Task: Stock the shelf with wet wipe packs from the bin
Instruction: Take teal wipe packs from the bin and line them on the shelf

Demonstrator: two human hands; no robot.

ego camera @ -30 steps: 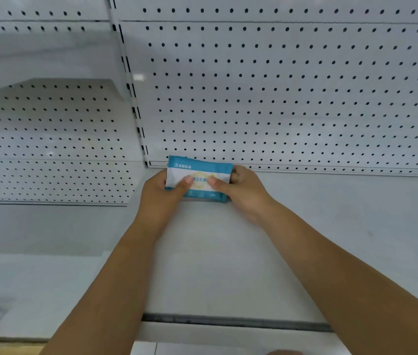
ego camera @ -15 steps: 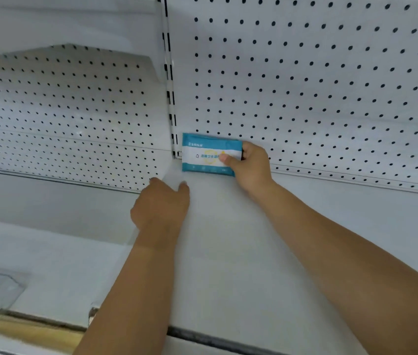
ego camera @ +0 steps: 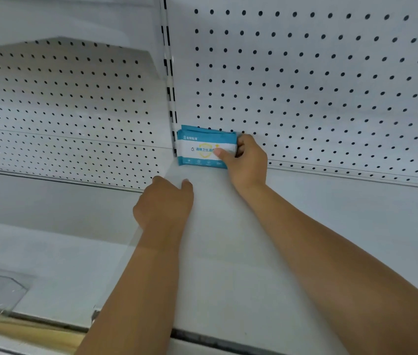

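White retail shelving, with a pegboard back panel (ego camera: 305,85) of dark holes and a slotted upright (ego camera: 168,73) dividing two bays. The right bay's shelf (ego camera: 228,252) is a plain white deck. One blue-and-white wet wipe pack (ego camera: 200,149) stands on its long edge in the rear left corner of this shelf. Its back is against the panel and its left end is just beside the upright.

The right hand (ego camera: 248,162) grips the pack's right end, with the thumb (ego camera: 222,152) laid across the printed face and the fingers curled behind it. The left hand (ego camera: 164,203) rests on the shelf's left edge, near the pack but apart from it. Its fingers are loosely bent and nothing is visible in them.
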